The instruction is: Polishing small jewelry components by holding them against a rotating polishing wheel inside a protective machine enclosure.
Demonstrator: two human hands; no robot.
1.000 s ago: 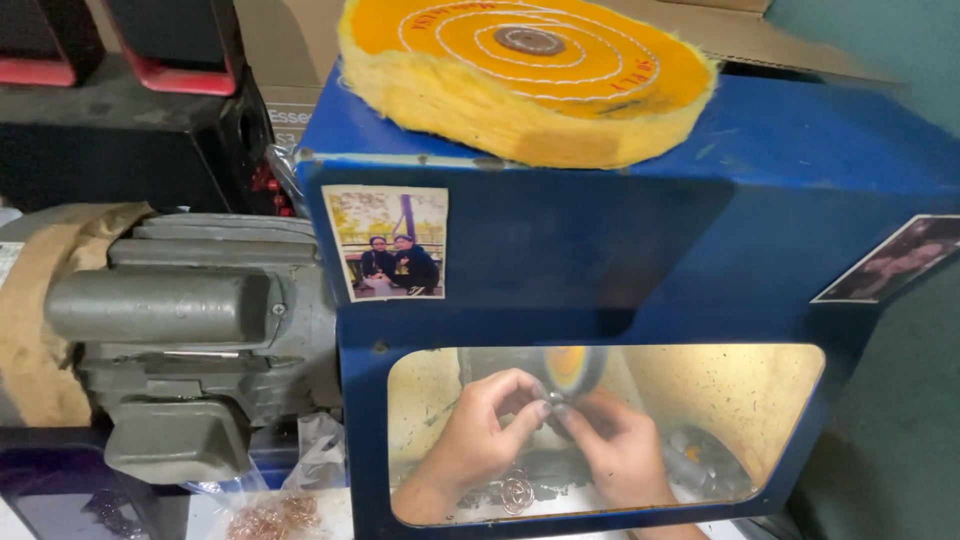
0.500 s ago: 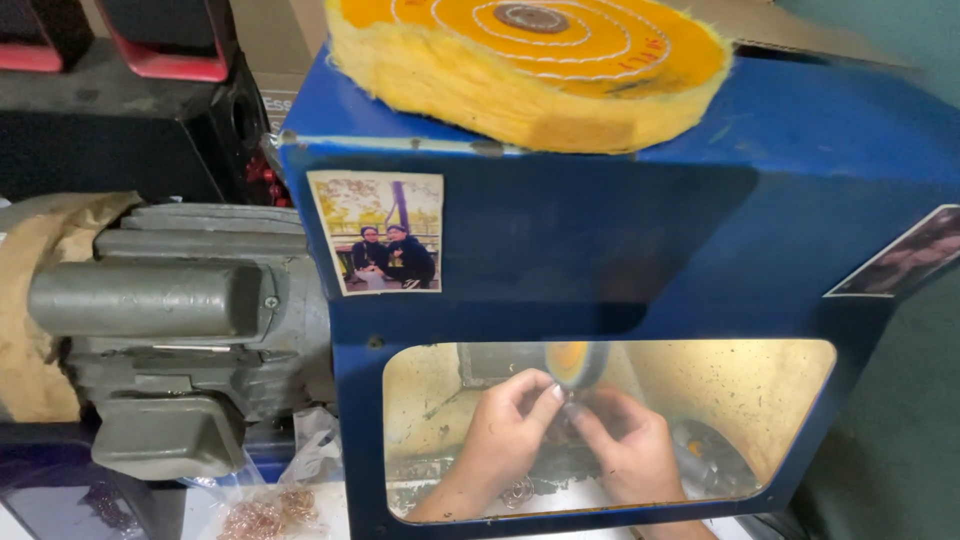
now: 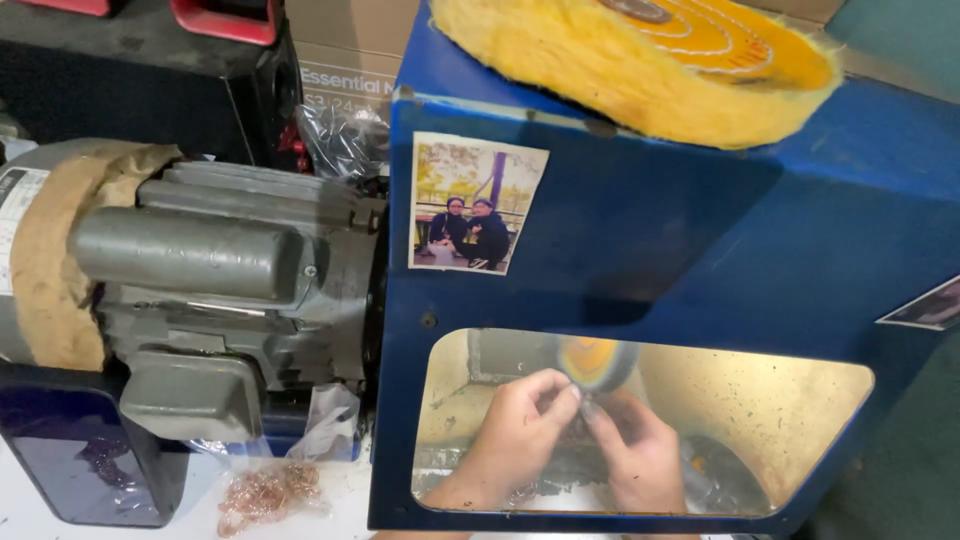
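A small workpiece (image 3: 582, 408) — too tiny and blurred to be identified — is pinched between the fingertips of both hands and pressed up against a spinning buffing wheel (image 3: 597, 362) inside a blue hood (image 3: 640, 230), seen through its window. The left hand (image 3: 515, 435) is closed around the piece with thumb and forefinger pressed together; the right hand (image 3: 640, 455) is curled beside it, fingers bunched on the same spot, the two hands touching.

The piece is judged to be light, hard and probably slick with polish, so a firm pinch at its edges would be called for, with fingertips kept clear of the wheel — a snag could throw it into the hood.

Atop the hood a spare yellow cloth wheel (image 3: 640, 60) is laid flat, and a photograph (image 3: 477, 203) is stuck to the front panel. To the left a grey electric motor (image 3: 220, 270) is mounted, a band of tan wrapping (image 3: 60, 260) round its far end. A tangle of coppery wire pieces (image 3: 270, 493) is left on the white bench in front, beside clear plastic bags (image 3: 325, 425). Reach is hemmed in by the window frame on every side.
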